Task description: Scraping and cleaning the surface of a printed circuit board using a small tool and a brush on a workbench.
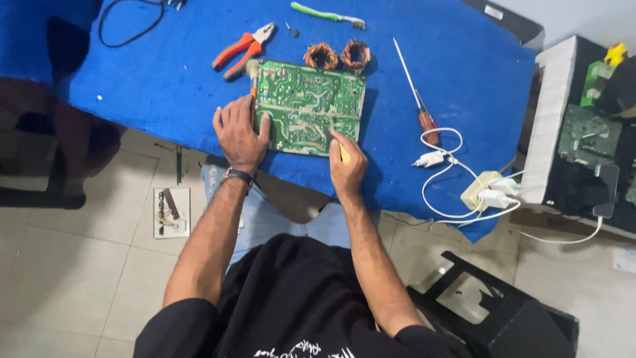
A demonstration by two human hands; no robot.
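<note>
A green rectangular circuit board [309, 117], solder side up and laced with pale traces, lies flat on a counter [457, 59] draped in fuzzy blue cloth. The left hand [238, 132] rests spread open on the board's edge, thumb pressing down. The right hand [347, 166] curls closed around a yellow-handled tool [344, 153] at its near side. Two copper coils [338, 56] sit just beyond the board.

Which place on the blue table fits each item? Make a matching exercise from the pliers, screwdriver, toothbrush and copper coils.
Items:
1. pliers
2. screwdriver
3. toothbrush
4. copper coils

Places:
A. touching the circuit board's far edge
B. right of the board
C. far edge of the table, beyond the coils
D. beyond the board's left corner

Pairs: 1-D, 2-B, 3-C, 4-A
</note>
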